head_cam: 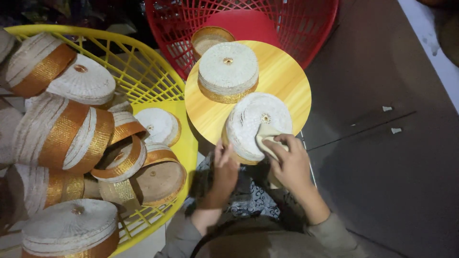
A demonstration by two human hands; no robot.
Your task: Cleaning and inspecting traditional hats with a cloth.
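The box is round, wrapped in whitish woven fibre, with a gold band at its base and a small gold knob on the lid. It rests tilted at the near edge of the yellow table. The left hand grips its lower rim, fingers curled. The right hand presses a cloth against the lid. The hands hide the box's near side.

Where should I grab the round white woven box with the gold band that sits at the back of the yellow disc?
Grip the round white woven box across its gold-banded side wall, coming down from above. It sits flat on the yellow wooden disc, lid up, and its small gold knob looks too tiny for a sure hold; its sides are clear.
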